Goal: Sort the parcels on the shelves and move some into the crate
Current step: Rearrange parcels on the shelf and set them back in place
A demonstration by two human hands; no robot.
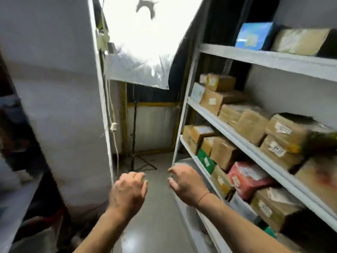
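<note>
A white metal shelf unit (228, 132) runs along my right, its levels packed with brown cardboard parcels (224, 154). Among them lie a red parcel (249, 178), a green box (205, 160) and, on the top level, a blue box (253, 35). My left hand (127, 192) hangs over the aisle with its fingers loosely curled, holding nothing. My right hand (186, 183) is just left of the shelf's front post, fingers bent and empty, touching no parcel. No crate is in view.
A white cloth-covered rack (60, 106) stands on my left, leaving a narrow grey floor aisle (156, 216) between it and the shelves. A black light stand (135, 143) and a white diffuser sheet (138, 64) close off the far end.
</note>
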